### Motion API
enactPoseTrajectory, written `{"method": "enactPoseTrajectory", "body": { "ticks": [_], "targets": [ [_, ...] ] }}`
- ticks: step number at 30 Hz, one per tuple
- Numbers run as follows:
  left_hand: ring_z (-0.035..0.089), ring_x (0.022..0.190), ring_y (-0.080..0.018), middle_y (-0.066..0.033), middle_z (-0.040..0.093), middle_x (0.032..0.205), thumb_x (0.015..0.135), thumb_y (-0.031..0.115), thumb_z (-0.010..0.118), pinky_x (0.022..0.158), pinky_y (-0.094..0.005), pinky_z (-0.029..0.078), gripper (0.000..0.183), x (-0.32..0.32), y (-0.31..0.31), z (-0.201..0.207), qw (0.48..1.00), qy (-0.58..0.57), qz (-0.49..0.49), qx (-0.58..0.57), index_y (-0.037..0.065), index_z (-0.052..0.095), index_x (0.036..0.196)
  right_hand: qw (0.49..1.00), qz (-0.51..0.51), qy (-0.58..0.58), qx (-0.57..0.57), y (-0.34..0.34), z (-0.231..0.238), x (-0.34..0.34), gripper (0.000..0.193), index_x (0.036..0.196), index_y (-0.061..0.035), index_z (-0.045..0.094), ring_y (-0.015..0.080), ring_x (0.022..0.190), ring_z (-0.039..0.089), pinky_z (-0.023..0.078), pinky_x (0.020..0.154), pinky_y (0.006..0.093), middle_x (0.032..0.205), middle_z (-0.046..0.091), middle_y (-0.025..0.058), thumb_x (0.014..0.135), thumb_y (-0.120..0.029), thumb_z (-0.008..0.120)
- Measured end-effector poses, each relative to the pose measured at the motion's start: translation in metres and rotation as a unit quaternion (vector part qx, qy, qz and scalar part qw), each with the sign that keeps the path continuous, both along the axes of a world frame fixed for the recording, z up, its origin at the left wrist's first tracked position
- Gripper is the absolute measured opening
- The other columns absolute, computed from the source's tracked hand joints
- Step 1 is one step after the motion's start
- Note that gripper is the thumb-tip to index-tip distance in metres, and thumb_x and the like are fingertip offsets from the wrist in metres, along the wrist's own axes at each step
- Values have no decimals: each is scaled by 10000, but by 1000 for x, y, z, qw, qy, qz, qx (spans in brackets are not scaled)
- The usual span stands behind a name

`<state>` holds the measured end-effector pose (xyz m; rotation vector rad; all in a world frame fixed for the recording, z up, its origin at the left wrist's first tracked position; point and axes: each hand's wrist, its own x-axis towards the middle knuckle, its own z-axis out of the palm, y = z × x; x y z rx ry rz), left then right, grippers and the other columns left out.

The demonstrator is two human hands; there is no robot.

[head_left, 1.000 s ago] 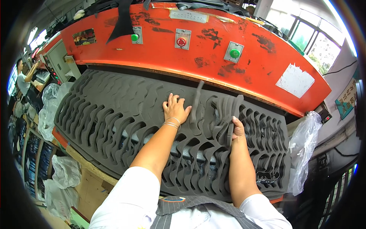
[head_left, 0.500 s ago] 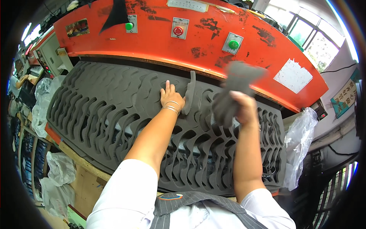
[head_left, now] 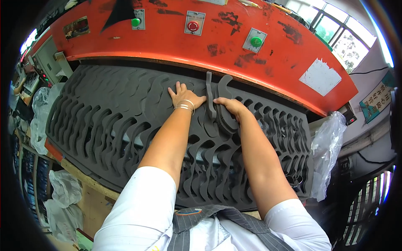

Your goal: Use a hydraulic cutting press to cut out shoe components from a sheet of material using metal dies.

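On the grey foam sheet (head_left: 130, 92), the left hand (head_left: 184, 97) rests with fingers spread, an upright strip (head_left: 210, 96) at its three o'clock, while the right hand (head_left: 233, 107) is closed around curved pieces (head_left: 225, 122) at its seven o'clock.

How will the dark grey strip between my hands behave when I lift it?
The strip looks like matte foam, so it's probably light and not slippery. Being long and narrow, it would likely bend rather than snap.
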<state>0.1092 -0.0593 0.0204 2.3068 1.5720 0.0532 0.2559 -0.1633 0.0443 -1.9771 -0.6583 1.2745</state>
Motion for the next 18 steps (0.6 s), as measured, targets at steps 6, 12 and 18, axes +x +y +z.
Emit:
{"method": "enactPoseTrajectory", "body": {
  "ticks": [6, 12, 18],
  "targets": [
    [315, 1324, -211, -102, 474, 1298, 726, 632, 603, 1153, -459, 110, 725, -8, -4, -11, 990, -117, -16, 77, 10, 691, 1087, 992, 17, 128, 3, 0, -4, 13, 459, 1039, 3, 669, 246, 830, 676, 538, 750, 360, 984, 693, 133, 770, -364, 732],
    [400, 1180, -320, -127, 515, 1139, 653, 397, 779, 1026, -409, 282, 461, -16, -10, -38, 902, -365, -57, 222, 19, 534, 550, 983, -54, 112, 133, -35, -14, 12, 484, 1088, 87, 626, 257, 853, 673, 550, 767, 386, 983, 675, 179, 768, -254, 748],
    [407, 1210, -337, -128, 560, 1149, 662, 405, 765, 1042, -450, 272, 438, -25, -2, -43, 894, -389, -82, 207, 36, 538, 595, 836, -252, 99, 478, -140, -9, 21, 491, 1174, 55, 584, 269, 979, 640, 529, 831, 412, 1107, 632, 174, 802, -257, 653]
  ]
}}
